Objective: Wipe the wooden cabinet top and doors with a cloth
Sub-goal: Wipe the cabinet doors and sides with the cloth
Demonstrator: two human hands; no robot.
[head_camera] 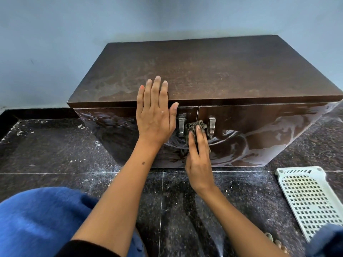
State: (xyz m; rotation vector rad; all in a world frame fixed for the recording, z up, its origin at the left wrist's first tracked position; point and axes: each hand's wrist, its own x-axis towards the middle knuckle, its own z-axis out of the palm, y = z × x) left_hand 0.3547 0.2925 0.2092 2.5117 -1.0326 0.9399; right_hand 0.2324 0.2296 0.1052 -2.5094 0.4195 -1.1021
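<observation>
Low, dark brown wooden cabinet [204, 71] standing on the black speckled stone floor [55, 154] against a pale blue wall [55, 34]. The left hand [155, 115] lies flat with straight fingers over the front edge of the top, probably to steady the person while crouching. The right hand [197, 160] presses a crumpled, dark grey-brown cloth [195, 127] against the doors where they meet, between two curved metal handles [181, 126]; whether the thumb grips the cloth cannot be told. The glossy doors show pale wet swirls; the matt top shows dull smears. A pale perforated plastic tray [308, 197] lies on the floor, well apart.
</observation>
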